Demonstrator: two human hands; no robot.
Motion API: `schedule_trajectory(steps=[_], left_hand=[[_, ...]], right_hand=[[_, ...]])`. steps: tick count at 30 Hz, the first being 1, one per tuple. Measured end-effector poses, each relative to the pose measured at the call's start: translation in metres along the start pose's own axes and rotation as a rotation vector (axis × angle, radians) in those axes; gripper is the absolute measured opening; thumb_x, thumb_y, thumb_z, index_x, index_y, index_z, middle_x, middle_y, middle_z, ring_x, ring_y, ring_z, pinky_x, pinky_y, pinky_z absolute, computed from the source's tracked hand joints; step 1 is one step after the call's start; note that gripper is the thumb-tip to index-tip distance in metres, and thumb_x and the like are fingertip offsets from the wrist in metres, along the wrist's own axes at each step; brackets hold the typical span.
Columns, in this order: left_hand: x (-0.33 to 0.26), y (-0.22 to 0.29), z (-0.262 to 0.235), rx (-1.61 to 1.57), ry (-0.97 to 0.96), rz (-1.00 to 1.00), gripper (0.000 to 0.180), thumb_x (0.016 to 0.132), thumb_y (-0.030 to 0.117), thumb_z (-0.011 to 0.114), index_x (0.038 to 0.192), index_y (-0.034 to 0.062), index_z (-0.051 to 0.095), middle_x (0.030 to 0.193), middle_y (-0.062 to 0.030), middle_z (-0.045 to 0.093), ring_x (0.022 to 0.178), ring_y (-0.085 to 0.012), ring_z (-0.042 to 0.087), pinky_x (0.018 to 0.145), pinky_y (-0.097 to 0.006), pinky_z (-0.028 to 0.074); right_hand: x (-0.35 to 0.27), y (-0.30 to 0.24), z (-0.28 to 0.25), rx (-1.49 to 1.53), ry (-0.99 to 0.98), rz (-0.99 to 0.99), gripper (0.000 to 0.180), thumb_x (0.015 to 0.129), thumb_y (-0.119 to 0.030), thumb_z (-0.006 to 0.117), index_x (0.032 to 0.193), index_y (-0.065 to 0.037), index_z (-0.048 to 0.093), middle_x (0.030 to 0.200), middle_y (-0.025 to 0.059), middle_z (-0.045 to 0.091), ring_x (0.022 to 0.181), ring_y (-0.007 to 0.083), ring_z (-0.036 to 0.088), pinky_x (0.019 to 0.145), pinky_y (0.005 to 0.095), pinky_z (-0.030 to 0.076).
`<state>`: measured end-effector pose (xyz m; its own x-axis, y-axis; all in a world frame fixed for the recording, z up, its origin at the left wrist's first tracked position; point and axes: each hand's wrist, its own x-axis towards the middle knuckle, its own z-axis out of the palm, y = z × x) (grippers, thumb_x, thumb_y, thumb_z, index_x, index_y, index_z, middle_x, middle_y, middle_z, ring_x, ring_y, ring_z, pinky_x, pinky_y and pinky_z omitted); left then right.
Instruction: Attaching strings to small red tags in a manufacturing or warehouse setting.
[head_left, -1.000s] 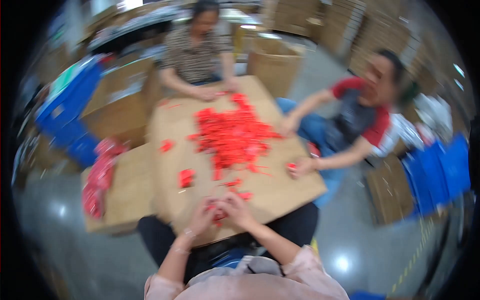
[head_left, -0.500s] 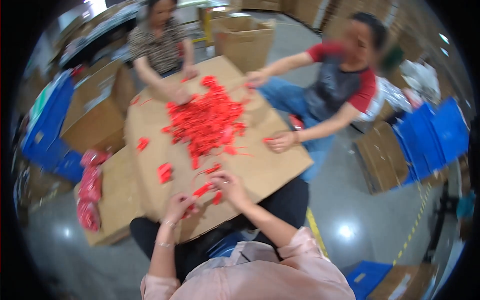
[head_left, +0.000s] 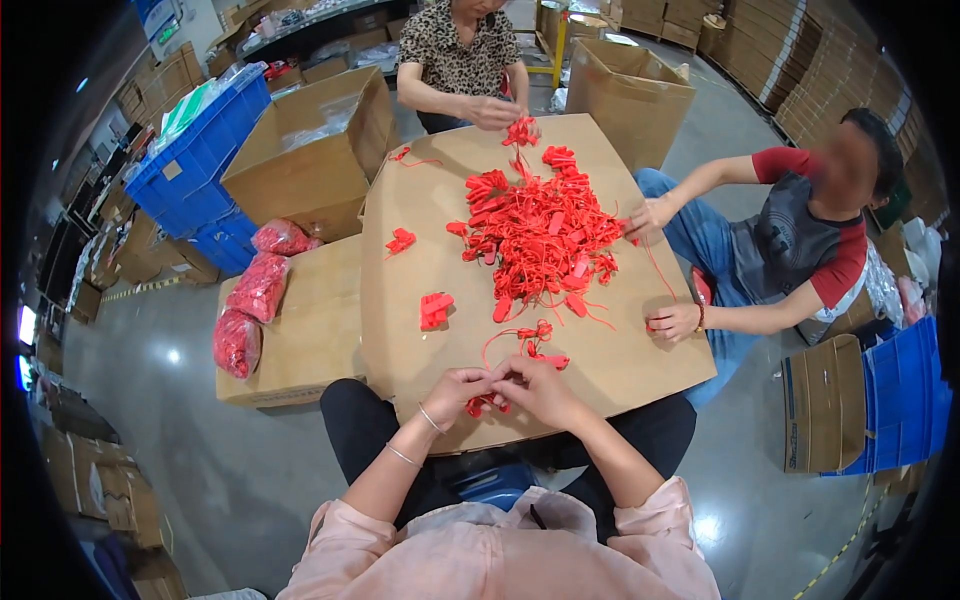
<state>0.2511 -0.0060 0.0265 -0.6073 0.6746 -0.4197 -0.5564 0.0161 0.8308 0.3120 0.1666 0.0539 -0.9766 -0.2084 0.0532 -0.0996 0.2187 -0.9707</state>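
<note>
My left hand (head_left: 456, 392) and my right hand (head_left: 540, 390) meet at the near edge of a cardboard-topped table (head_left: 400, 350), fingertips pinched together. Between them shows a bit of a red corded piece (head_left: 484, 404), mostly covered by my fingers. Just beyond my knuckles lie more red pieces with a thin looped cord (head_left: 548, 357). A large tangled heap of red corded pieces (head_left: 550, 240) covers the table's middle. To its left sit a small stacked red bundle (head_left: 435, 311) and a smaller red clump (head_left: 401, 241).
Across the table, a person's hands (head_left: 495, 112) hold a red bunch. At the right, another person's hands (head_left: 675, 322) touch red pieces. Filled clear bags (head_left: 258, 287) lie on a carton (head_left: 315, 335) at the left. Open cartons (head_left: 625, 100) and blue crates (head_left: 200, 130) stand around.
The whole view has swung, so the table sits further right. My hands, earlier apart around a red piece, now touch. The person across has lifted a red bunch off the table.
</note>
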Motion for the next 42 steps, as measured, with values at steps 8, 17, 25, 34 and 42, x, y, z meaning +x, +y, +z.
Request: schedule_trajectory(steps=[8, 17, 25, 34, 42], left_hand=[[-0.006, 0.0, 0.0, 0.17, -0.077, 0.054, 0.017, 0.082, 0.016, 0.06, 0.092, 0.0024, 0.065, 0.083, -0.0036, 0.063, 0.068, -0.009, 0.055, 0.064, -0.023, 0.044], [0.002, -0.008, 0.003, -0.549, -0.222, 0.0, 0.019, 0.087, 0.017, 0.053, 0.097, 0.0012, 0.057, 0.081, -0.0066, 0.06, 0.073, -0.0151, 0.058, 0.064, -0.027, 0.048], [0.013, -0.024, 0.012, -0.471, 0.249, 0.17, 0.013, 0.088, 0.015, 0.051, 0.085, 0.0035, 0.055, 0.075, -0.0059, 0.06, 0.06, -0.0114, 0.057, 0.047, -0.021, 0.044], [0.006, -0.024, 0.024, -0.053, 0.393, 0.323, 0.01, 0.087, 0.012, 0.054, 0.088, 0.0019, 0.057, 0.072, -0.0033, 0.059, 0.059, -0.0071, 0.056, 0.048, -0.018, 0.043], [0.004, -0.026, 0.026, 0.111, 0.375, 0.518, 0.012, 0.086, 0.01, 0.054, 0.09, 0.0002, 0.058, 0.073, -0.0017, 0.059, 0.066, -0.0066, 0.056, 0.059, -0.018, 0.045]], right_hand=[[0.008, 0.015, -0.012, 0.573, 0.09, 0.232, 0.009, 0.085, -0.004, 0.053, 0.091, 0.002, 0.052, 0.076, 0.0086, 0.06, 0.069, 0.0139, 0.062, 0.061, 0.0238, 0.052], [-0.003, 0.063, 0.028, 1.062, 0.29, 0.265, 0.009, 0.087, -0.013, 0.054, 0.089, -0.005, 0.057, 0.076, 0.0036, 0.061, 0.066, 0.0119, 0.059, 0.06, 0.0226, 0.049], [0.002, 0.064, 0.064, 0.412, 0.662, 0.114, 0.006, 0.082, -0.001, 0.055, 0.087, -0.003, 0.058, 0.081, 0.0054, 0.059, 0.069, 0.0135, 0.056, 0.064, 0.0225, 0.045], [0.001, 0.011, 0.028, -0.826, 0.574, -0.565, 0.014, 0.069, -0.006, 0.064, 0.083, -0.006, 0.058, 0.098, 0.0076, 0.055, 0.093, 0.0266, 0.051, 0.077, 0.0367, 0.042], [0.001, 0.019, 0.021, -0.667, 0.46, -0.488, 0.014, 0.069, -0.004, 0.063, 0.083, -0.006, 0.058, 0.091, 0.0056, 0.058, 0.097, 0.0285, 0.051, 0.08, 0.0381, 0.041]])
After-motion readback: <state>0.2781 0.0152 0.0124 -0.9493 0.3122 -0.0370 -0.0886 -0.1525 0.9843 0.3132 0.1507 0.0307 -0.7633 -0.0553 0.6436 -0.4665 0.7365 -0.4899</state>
